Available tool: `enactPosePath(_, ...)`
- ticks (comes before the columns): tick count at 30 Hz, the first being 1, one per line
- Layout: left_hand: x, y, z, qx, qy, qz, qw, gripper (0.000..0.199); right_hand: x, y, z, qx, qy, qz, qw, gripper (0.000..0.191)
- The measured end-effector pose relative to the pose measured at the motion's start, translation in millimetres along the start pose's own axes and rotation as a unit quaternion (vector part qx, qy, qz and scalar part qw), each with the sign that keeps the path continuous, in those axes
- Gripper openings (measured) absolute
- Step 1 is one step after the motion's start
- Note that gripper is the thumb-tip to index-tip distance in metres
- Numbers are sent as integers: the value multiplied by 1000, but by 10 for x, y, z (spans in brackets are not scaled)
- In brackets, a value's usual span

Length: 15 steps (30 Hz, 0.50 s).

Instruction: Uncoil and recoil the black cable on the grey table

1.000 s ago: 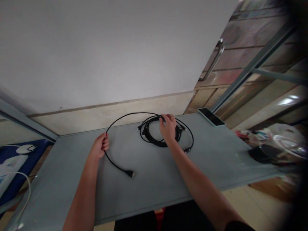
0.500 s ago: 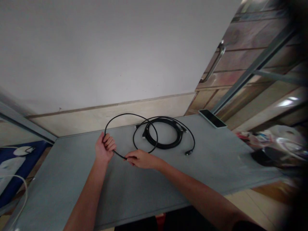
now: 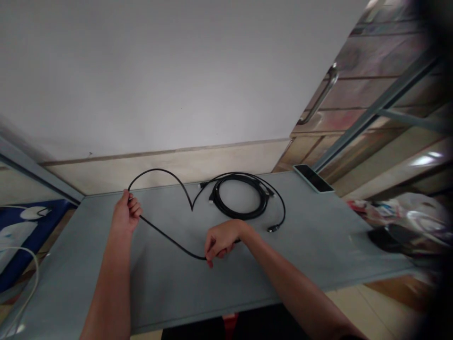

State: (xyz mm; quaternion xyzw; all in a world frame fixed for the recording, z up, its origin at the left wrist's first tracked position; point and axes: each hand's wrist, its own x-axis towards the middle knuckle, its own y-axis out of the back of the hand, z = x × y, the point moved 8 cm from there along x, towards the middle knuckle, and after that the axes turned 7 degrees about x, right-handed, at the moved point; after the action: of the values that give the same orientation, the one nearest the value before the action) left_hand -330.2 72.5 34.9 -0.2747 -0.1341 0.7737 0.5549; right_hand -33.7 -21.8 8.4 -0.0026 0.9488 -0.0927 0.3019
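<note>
In the head view, the left hand [image 3: 124,212] was closed around a black cable [image 3: 170,237], and the right hand [image 3: 222,241] gripped it farther along, near the middle of the surface [image 3: 318,250]. The hands had moved apart, stretching the loop between them into a long, sharply kinked bend, while the cable's coil [image 3: 240,204] lay toward the far edge.

Dim indoor light, soft shadows, glare on a panel [image 3: 423,160], warped edges, right edge perhaps obscured
</note>
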Motion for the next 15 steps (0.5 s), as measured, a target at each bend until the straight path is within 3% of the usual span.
enactPosePath(3, 34, 181, 90, 8, -26, 37, 999, 34, 31, -70, 2, -28, -9, -9, 1000, 38)
enactPosePath(7, 83, 400, 137, 12, -29, 78, 996, 39, -74, -95, 149, -81, -41, 86, 992, 33)
enactPosePath(15, 152, 403, -89, -8, 25, 91, 996, 38, -985, -390, 771, -21, -70, 242, 968, 29)
